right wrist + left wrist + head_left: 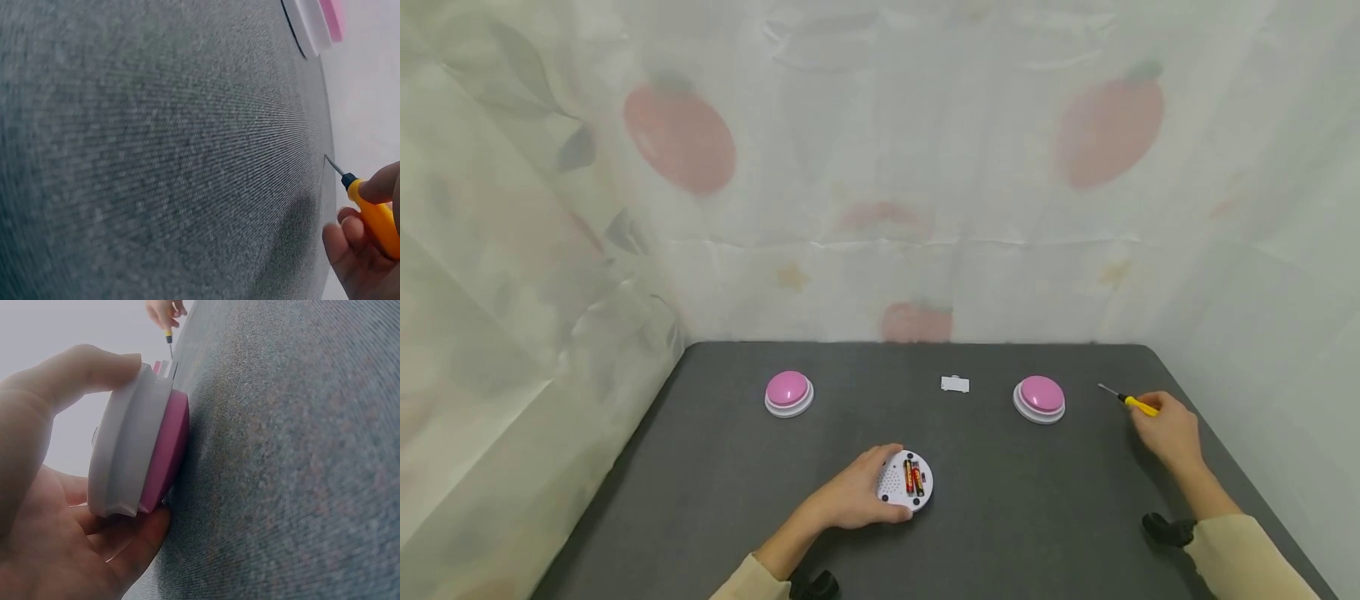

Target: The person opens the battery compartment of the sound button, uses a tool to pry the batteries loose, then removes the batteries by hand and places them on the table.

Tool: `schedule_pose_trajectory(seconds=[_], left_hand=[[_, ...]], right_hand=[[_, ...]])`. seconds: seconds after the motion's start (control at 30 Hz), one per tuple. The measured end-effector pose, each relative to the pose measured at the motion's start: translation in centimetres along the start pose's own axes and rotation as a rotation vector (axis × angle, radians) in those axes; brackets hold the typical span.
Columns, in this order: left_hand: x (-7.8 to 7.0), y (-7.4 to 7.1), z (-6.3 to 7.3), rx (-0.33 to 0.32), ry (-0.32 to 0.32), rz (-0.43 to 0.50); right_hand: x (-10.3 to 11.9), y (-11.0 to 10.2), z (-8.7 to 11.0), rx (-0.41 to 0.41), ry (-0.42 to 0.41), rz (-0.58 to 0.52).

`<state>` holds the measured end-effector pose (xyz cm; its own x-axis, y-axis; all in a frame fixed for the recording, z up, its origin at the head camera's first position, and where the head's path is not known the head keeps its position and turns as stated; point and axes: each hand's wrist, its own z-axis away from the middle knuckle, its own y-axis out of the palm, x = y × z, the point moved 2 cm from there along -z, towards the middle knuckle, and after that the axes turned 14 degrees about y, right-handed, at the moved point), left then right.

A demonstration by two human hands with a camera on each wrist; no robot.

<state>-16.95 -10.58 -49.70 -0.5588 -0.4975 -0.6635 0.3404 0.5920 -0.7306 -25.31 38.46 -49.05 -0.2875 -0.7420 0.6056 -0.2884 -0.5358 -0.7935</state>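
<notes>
My left hand [859, 493] grips a round white push-button light [891, 481] by its rim, thumb on one side and fingers on the other. Its underside faces up in the head view, with two red-and-black batteries [913, 478] lying in the uncovered compartment. In the left wrist view its pink dome [167, 453] points down toward the table. Over at the right side, my right hand [1171, 433] holds a screwdriver [1141, 406] by its yellow handle. Its metal tip points left and away from me; in the right wrist view the thumb and fingers close around the handle [376, 219].
Two more pink-domed buttons stand upright on the dark table [985, 517]: one at the back left [787, 393], the other at the back right [1040, 399]. Between them lies a small white battery cover [955, 384]. Patterned cloth hangs behind and along the sides.
</notes>
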Motion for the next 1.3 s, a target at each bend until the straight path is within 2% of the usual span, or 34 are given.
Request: schedule_pose_trajectory(seconds=[0.27,0.53,0.63,0.8,0.93,1.1,1.3], left_hand=[[-0.3,-0.1,0.1,0.001,-0.009,-0.006],[-0.2,-0.1,0.0,0.005,-0.001,-0.015],[-0.1,0.0,-0.1,0.005,0.003,-0.018],[0.1,0.0,-0.1,0.004,0.004,-0.022],[0.2,0.0,-0.1,0.007,-0.003,-0.022],[0.3,0.0,-0.1,0.003,-0.007,-0.016],[0.2,0.0,-0.1,0.001,0.000,-0.020]], right_hand=[[-0.1,-0.3,-0.2,0.099,0.032,0.138],[-0.3,0.3,-0.4,0.130,0.032,0.163],[-0.3,0.3,-0.2,0.104,0.024,0.144],[0.5,0.0,0.3,0.006,-0.058,0.076],[1.8,-0.3,0.7,-0.040,-0.118,0.029],[3.8,-0.5,1.1,-0.079,-0.146,-0.019],[6.6,-0.6,2.4,-0.080,-0.203,-0.077]])
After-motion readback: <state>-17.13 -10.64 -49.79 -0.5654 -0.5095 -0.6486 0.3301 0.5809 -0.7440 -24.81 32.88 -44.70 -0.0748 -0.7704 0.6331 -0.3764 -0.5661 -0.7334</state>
